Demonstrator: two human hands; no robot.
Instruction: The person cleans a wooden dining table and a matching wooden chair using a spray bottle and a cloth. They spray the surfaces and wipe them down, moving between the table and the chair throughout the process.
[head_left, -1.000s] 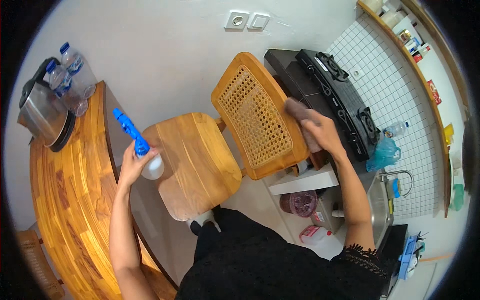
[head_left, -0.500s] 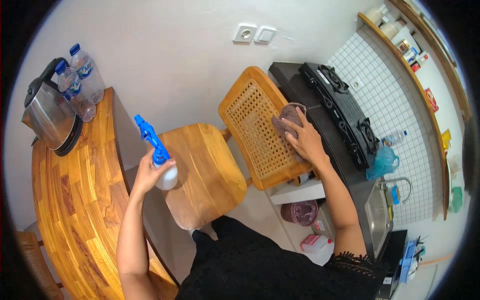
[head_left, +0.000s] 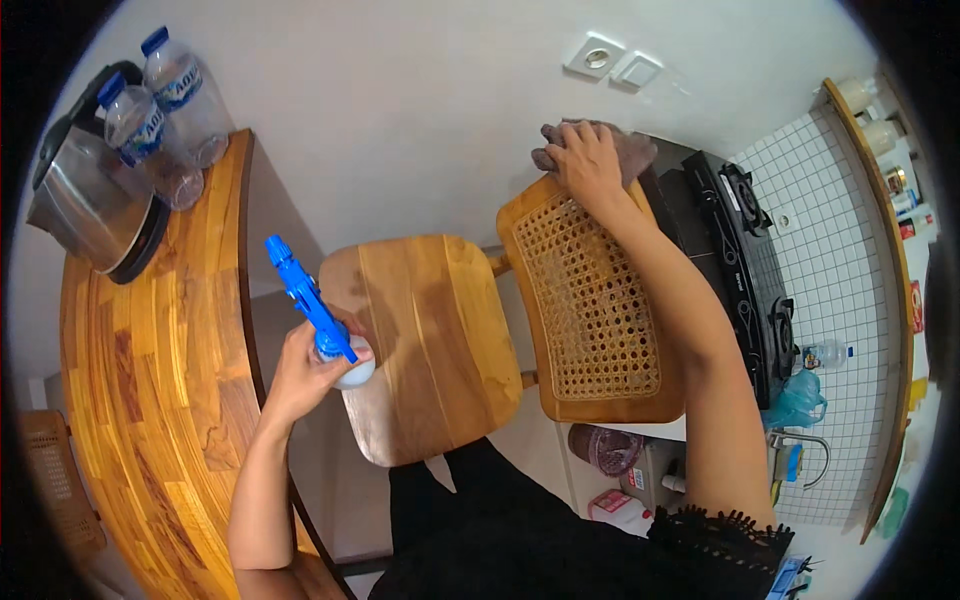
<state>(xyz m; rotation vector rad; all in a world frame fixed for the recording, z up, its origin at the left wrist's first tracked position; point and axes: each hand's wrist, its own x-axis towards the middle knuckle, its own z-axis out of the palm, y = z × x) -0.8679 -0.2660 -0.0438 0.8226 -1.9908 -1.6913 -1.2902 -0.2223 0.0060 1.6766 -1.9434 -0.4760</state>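
In my left hand [head_left: 305,375] is a spray bottle [head_left: 308,298] with a blue trigger head and a whitish body, held upright beside the chair seat. My fingers wrap round its neck. My right hand [head_left: 588,165] presses a brown-grey cloth [head_left: 632,155] over the top corner of the chair's backrest, its fingers bent on the fabric. The wooden chair [head_left: 425,350] has a smooth plank seat and a woven cane panel [head_left: 590,300] in its back. Part of the backrest lies hidden behind my right forearm.
At left, a wooden table [head_left: 150,380] bears a steel kettle [head_left: 100,200] and two plastic bottles [head_left: 150,130]. A black gas stove [head_left: 745,270] stands on the counter at right, near a blue plastic bag [head_left: 797,400]. Below are a purplish bin [head_left: 608,450] and a jug [head_left: 620,510].
My right hand has moved the cloth from the side of the cane panel up to the backrest's far top corner. The view has shifted. My left hand still holds the spray bottle.
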